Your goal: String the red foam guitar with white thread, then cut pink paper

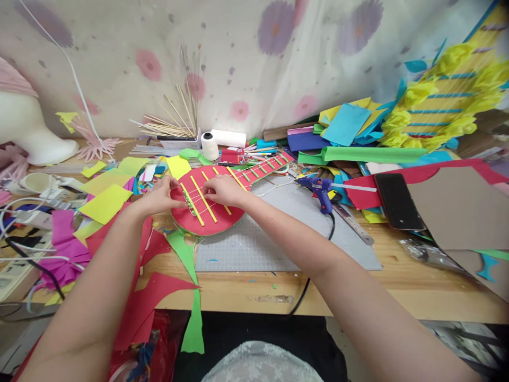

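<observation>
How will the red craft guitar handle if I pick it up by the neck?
The red craft guitar should feel light for its size: it looks like thin sheet material. The narrow neck may flex or droop under the wide body. If pushed, it would probably slide rather than roll, as the body looks flat.

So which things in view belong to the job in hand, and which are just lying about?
Judging by position, in the job:
red guitar shape with yellow strips, touched by left hand and right hand
grey cutting mat, partly beneath it
purple glue gun, probably

Seemingly lying about:
phone
wooden sticks
magenta paper
white mannequin
</observation>
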A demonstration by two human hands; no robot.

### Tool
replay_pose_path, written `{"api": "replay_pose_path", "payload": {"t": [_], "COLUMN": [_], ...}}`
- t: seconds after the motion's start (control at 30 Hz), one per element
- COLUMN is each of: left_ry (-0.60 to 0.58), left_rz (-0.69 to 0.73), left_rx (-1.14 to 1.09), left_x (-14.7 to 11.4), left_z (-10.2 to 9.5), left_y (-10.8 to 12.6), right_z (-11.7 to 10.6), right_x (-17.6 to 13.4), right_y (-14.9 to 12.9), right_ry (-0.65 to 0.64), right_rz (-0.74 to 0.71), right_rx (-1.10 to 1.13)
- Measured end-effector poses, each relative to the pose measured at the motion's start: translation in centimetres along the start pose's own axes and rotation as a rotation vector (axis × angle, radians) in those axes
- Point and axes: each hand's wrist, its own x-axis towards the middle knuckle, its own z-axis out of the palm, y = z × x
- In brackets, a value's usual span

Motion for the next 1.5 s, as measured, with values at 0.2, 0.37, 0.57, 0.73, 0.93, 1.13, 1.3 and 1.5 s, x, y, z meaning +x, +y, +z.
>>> {"api": "replay_pose_path", "payload": {"t": [0.2, 0.37, 0.57, 0.73, 0.93, 1.13, 1.3, 1.5], "left_ry": [-0.037, -0.073, -0.124, -0.104, -0.105, -0.146, -0.118, -0.008], "left_rz": [-0.045, -0.030, -0.049, -0.073, -0.056, -0.067, -0.087, -0.017], "left_rx": [0.113, 0.196, 0.085, 0.135, 0.116, 0.026, -0.014, 0.007], "left_x": [0.1, -0.2, 0.0, 0.5, 1.0, 0.6, 0.7, 0.2], "left_z": [0.3, -0.1, -0.6, -0.3, 0.1, -0.4, -0.9, -0.9], "left_y": [1.4, 2.2, 2.1, 2.0, 1.8, 3.0, 3.9, 5.6], "right_z": [-0.4, -0.8, 0.0, 0.5, 0.5, -1.7, -2.2, -2.1], "right_x": [-0.9, -1.3, -1.0, -1.0, -1.2, -2.9, -3.8, -3.5], "right_y": [1.6, 2.4, 3.5, 3.3, 3.6, 2.2, 1.7, 2.2], "right_ry": [0.039, 0.038, 0.141, 0.169, 0.282, 0.072, -0.189, -0.187], "right_rz": [0.066, 0.093, 0.137, 0.189, 0.160, -0.081, -0.192, -0.191], "right_rx": [0.071, 0.275, 0.164, 0.059, -0.063, 0.040, -0.011, -0.095]}}
